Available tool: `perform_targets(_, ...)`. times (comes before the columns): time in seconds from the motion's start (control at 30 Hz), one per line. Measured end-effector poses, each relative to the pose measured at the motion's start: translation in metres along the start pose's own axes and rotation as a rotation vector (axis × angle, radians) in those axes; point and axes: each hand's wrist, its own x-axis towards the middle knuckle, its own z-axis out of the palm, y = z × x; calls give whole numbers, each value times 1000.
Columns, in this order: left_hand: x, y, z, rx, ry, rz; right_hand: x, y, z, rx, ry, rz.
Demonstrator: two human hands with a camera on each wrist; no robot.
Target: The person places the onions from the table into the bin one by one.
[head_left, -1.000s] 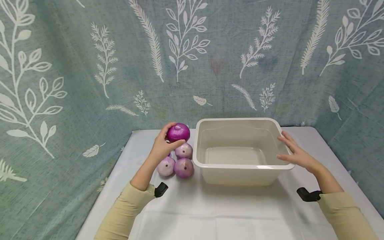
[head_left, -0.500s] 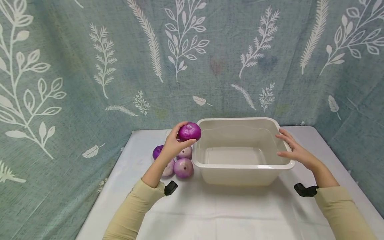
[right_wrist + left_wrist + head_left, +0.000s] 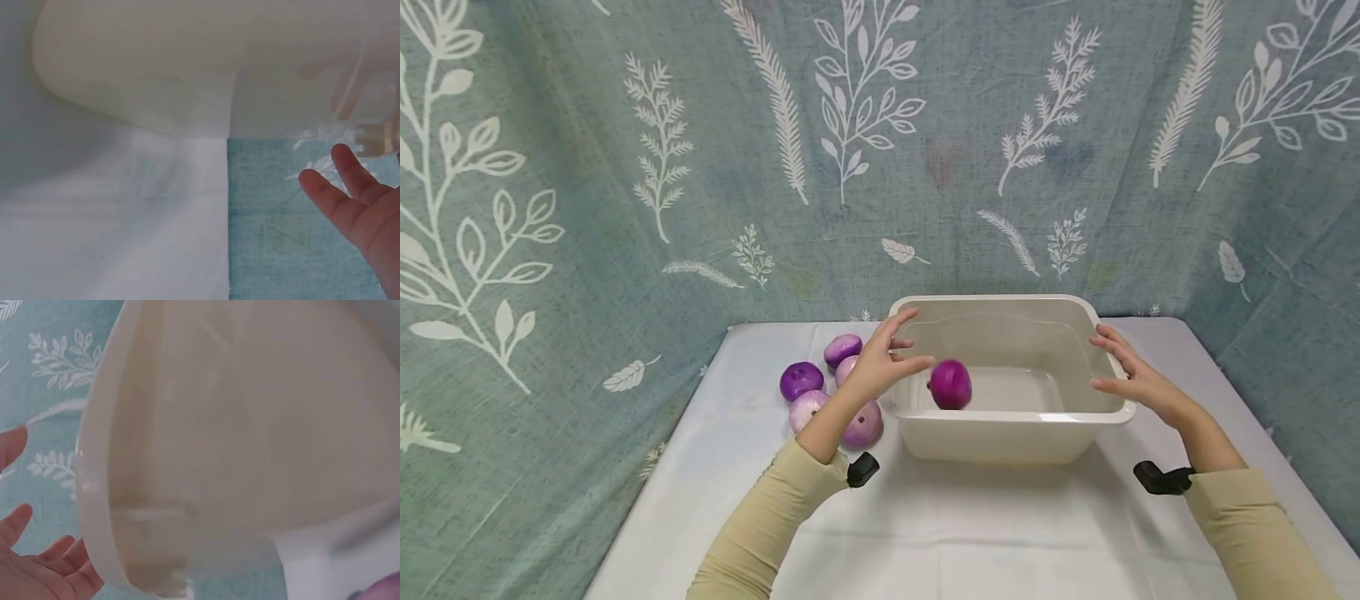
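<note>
A magenta onion [image 3: 951,384] is inside the white plastic tub [image 3: 992,417], near its left wall and apart from my fingers. My left hand [image 3: 880,364] hovers at the tub's left rim, fingers and thumb spread and nothing in its grasp. In the left wrist view, the left hand [image 3: 47,569] shows beside the tub's rounded rim. At the opposite end, my right hand [image 3: 1142,379] lies over the right rim with straight, spread fingers. From the right wrist view, part of the right hand [image 3: 369,212] is outside the tub wall, and other fingers show faintly through it.
Left of the tub, several purple onions are grouped on the white tablecloth [image 3: 985,533], among them a dark one [image 3: 801,381] and a paler one [image 3: 862,423]. My left forearm partly covers the group. A leaf-patterned green curtain [image 3: 940,167] hangs behind and at both sides.
My left hand has carried the magenta onion rightward from above the group to the tub and let go; it is now inside. The right hand has stayed nearly still at the rim.
</note>
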Motion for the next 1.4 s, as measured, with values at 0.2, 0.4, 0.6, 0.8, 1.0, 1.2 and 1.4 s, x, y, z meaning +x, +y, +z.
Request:
perform_targets(0.2,-9,-13,-12,25,57,-13,0,0,1,-4,0,7)
perform_targets(0.4,-24,-34,-40,48,142,-62,0,-1,1,4,1,15)
perform_targets(0.6,-40,-65,-71,85,182,-144,0,-1,2,3,3,27)
perform_targets(0.8,-56,-88,-88,123,217,-198,0,-2,2,1,2,43)
perform_targets(1.0,-72,-112,-93,146,211,-170,0,-2,1,-5,4,33)
perform_targets(1.2,-82,-137,-93,289,198,-164,-1,-1,1,2,8,24)
perform_targets(1.4,-85,-154,-92,389,173,-179,-1,-2,2,10,2,27)
